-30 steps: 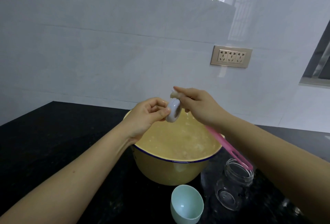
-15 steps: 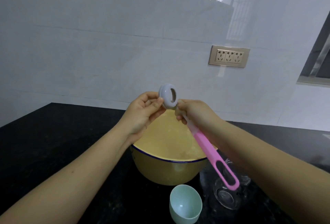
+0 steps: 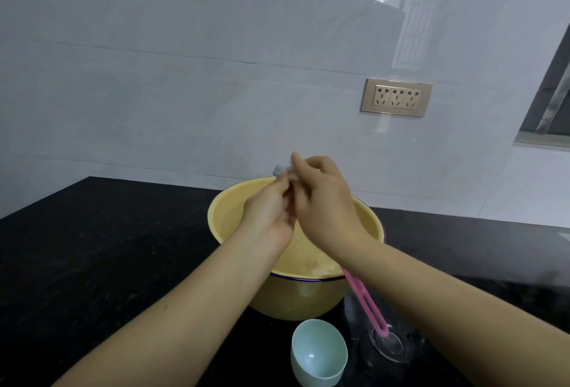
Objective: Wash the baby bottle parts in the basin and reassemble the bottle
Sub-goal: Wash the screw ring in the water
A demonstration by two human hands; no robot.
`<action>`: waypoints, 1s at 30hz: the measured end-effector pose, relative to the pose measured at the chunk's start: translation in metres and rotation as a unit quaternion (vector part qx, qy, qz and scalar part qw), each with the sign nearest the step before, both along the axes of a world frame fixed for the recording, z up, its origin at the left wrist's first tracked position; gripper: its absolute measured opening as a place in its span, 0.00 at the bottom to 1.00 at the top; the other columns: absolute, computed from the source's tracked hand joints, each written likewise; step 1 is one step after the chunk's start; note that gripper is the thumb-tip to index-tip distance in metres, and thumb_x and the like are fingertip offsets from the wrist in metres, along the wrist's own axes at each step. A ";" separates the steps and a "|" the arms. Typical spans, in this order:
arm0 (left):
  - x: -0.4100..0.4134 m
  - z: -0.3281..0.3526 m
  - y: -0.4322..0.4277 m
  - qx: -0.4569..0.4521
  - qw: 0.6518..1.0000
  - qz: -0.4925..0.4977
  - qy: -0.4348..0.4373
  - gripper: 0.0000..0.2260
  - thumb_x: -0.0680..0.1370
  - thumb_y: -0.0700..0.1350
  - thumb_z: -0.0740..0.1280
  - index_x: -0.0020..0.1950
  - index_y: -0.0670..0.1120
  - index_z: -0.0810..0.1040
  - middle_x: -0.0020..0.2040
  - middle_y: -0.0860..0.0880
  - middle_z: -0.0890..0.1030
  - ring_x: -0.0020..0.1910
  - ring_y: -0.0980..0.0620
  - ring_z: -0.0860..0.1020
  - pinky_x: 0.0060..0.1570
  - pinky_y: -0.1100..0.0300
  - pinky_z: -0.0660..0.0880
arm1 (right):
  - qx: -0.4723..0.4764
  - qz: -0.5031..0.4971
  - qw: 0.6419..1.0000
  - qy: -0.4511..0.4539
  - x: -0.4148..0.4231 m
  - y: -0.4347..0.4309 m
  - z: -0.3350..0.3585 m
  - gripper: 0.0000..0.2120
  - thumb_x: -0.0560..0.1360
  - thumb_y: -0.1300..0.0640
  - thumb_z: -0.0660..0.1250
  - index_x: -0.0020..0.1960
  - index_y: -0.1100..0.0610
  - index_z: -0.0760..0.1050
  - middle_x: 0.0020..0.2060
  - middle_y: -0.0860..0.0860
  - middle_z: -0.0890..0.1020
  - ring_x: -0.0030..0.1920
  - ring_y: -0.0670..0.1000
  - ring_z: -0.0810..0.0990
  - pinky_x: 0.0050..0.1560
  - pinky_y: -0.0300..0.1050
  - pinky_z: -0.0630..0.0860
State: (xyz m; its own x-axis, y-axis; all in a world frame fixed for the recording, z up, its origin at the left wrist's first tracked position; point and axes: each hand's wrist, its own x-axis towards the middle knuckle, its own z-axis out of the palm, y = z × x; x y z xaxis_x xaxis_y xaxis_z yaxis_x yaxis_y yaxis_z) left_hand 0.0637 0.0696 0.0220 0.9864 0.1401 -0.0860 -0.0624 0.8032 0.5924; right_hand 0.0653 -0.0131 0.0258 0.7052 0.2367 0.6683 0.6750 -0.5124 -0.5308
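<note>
Newly, right hand (image 3: 327, 204), gripping brush (image 3: 365, 303), covers ring (image 3: 278, 170)

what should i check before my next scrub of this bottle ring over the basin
1. ring gripped by left hand: ok, though only its edge shows.
2. brush held in right hand: ok.
3. both hands above the basin: ok.
4. bristles inside the ring: cannot tell, fingers hide them.
5. glass bottle and mint cap on the counter, outside the basin: ok.
</note>
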 end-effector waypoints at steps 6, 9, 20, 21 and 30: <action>-0.003 0.000 0.002 -0.013 0.999 -0.035 0.018 0.08 0.81 0.42 0.61 0.50 0.40 0.77 0.44 0.46 0.81 0.44 0.54 0.80 0.37 0.65 0.78 | -0.098 0.018 0.992 -0.076 0.001 -0.002 -0.009 0.18 0.78 0.60 0.56 0.67 0.58 0.72 0.55 0.54 0.74 0.54 0.55 0.75 0.53 0.43 0.73; -0.008 0.009 -0.003 -0.022 0.999 -0.038 0.002 0.10 0.81 0.43 0.60 0.45 0.41 0.77 0.41 0.48 0.81 0.41 0.55 0.79 0.32 0.67 0.79 | -0.056 0.000 0.993 -0.107 -0.002 0.000 -0.007 0.22 0.77 0.54 0.52 0.66 0.57 0.73 0.52 0.53 0.74 0.49 0.54 0.76 0.50 0.42 0.74; -0.010 0.010 0.009 0.114 0.992 -0.027 -0.047 0.10 0.83 0.40 0.55 0.46 0.44 0.75 0.42 0.48 0.80 0.41 0.54 0.78 0.43 0.63 0.74 | 0.077 -0.032 0.989 0.124 0.028 -0.028 0.012 0.17 0.81 0.56 0.58 0.69 0.53 0.71 0.53 0.49 0.70 0.49 0.43 0.71 0.39 0.19 0.66; -0.010 0.010 0.012 0.139 0.988 -0.033 -0.052 0.10 0.82 0.40 0.56 0.46 0.44 0.75 0.42 0.48 0.80 0.41 0.54 0.78 0.42 0.62 0.74 | 0.068 -0.030 0.989 0.131 0.029 -0.029 0.013 0.17 0.81 0.56 0.58 0.69 0.53 0.71 0.53 0.49 0.70 0.46 0.42 0.71 0.38 0.17 0.65; -0.006 0.004 0.018 0.275 0.958 -0.047 -0.061 0.09 0.82 0.40 0.56 0.46 0.43 0.73 0.42 0.47 0.80 0.41 0.53 0.79 0.45 0.61 0.75 | 0.038 -0.025 0.995 0.094 0.030 -0.019 0.011 0.17 0.80 0.57 0.60 0.67 0.51 0.73 0.46 0.46 0.69 0.44 0.39 0.71 0.43 0.25 0.67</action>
State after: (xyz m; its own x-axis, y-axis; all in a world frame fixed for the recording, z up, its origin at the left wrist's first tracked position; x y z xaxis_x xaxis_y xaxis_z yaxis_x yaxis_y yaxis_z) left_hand 0.0581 0.0875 0.0264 0.9949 0.0424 0.0914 -0.1007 0.3770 0.9207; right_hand 0.0955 -0.0316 0.0366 0.8290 0.1526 0.5380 0.5349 -0.4967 -0.6834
